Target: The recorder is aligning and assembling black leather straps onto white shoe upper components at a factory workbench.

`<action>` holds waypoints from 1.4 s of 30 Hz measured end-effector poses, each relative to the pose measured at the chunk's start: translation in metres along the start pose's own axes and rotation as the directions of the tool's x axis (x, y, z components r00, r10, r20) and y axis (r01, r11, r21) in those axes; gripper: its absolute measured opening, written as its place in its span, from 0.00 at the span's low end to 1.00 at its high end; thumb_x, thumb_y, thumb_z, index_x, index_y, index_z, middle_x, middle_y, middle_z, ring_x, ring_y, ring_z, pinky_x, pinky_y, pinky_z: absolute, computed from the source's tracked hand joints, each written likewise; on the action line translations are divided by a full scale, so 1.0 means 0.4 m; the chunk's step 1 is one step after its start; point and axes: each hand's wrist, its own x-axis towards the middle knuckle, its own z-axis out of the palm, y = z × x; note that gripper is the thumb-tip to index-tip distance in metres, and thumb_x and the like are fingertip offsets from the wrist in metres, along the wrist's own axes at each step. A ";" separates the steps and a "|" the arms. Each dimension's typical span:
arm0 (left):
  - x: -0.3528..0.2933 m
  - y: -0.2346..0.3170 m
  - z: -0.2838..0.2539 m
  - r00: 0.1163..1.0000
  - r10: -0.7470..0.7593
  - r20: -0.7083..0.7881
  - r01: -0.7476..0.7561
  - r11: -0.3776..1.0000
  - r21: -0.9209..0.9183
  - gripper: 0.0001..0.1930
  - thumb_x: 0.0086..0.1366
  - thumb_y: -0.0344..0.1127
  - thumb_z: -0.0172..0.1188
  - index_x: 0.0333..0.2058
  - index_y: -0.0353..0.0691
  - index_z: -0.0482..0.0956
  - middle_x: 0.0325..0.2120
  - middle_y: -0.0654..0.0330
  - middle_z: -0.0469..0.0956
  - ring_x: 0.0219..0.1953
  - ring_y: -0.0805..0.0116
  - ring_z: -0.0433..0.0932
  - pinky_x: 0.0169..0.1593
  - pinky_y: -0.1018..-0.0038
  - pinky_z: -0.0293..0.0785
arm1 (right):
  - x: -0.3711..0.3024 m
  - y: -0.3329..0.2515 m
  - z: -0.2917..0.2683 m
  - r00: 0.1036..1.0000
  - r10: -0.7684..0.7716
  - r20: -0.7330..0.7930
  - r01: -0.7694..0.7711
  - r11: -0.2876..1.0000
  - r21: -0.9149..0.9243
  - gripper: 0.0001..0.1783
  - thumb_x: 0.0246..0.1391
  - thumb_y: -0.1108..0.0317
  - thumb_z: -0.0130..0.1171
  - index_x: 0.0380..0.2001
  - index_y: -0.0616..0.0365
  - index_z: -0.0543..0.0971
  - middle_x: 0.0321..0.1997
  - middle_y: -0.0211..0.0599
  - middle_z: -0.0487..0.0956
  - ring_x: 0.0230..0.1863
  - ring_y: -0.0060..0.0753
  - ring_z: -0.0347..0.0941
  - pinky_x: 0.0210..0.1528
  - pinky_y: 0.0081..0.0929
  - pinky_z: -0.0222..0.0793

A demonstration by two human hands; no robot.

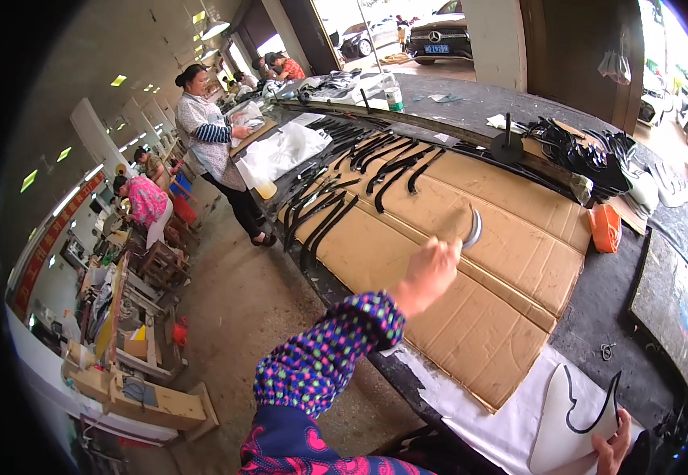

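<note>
Against right fingers (pixel 624 422), white panel (pixel 565 437)

Grey-brown concrete floor (pixel 225 324) fills left of centre; upper left, a square white pillar (pixel 95 133), glowing rectangular ceiling panels (pixel 29 180); upper right, a broad off-white column (pixel 490 43).

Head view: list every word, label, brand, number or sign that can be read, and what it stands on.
Red banner, far left: a row of characters, not copied out.
Blue plate on the parked dark car: letters and digits, not copied out.
Round badge on that car's grille: brand not named.
Bottle on the table: print too small to read.
</note>
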 end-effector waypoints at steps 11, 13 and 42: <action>-0.327 0.240 -0.097 0.979 0.154 0.132 -0.099 0.930 -0.354 0.20 0.58 0.24 0.53 0.51 0.33 0.75 0.43 0.53 0.79 0.45 0.56 0.77 0.49 0.68 0.77 | 0.028 0.147 -0.127 0.944 -0.330 -0.007 0.327 0.940 -0.099 0.41 0.34 0.57 0.61 0.55 0.66 0.70 0.46 0.34 0.74 0.45 0.27 0.70 0.49 0.22 0.64; -0.343 0.220 -0.135 0.980 0.173 0.101 -0.137 0.946 -0.295 0.19 0.60 0.23 0.51 0.52 0.31 0.76 0.44 0.50 0.80 0.46 0.55 0.78 0.51 0.66 0.76 | -0.009 0.067 -0.038 0.944 -0.323 -0.069 0.329 0.940 0.088 0.36 0.42 0.67 0.57 0.59 0.66 0.68 0.43 0.33 0.75 0.38 0.24 0.71 0.44 0.19 0.65; -0.318 0.312 -0.109 0.839 0.544 -0.032 -0.505 0.755 -0.417 0.19 0.54 0.36 0.69 0.46 0.44 0.83 0.48 0.66 0.80 0.52 0.66 0.74 0.60 0.62 0.61 | -0.109 0.025 0.118 0.717 -0.556 0.420 0.652 0.321 -0.687 0.30 0.45 0.61 0.70 0.49 0.60 0.71 0.45 0.43 0.73 0.47 0.46 0.68 0.53 0.38 0.61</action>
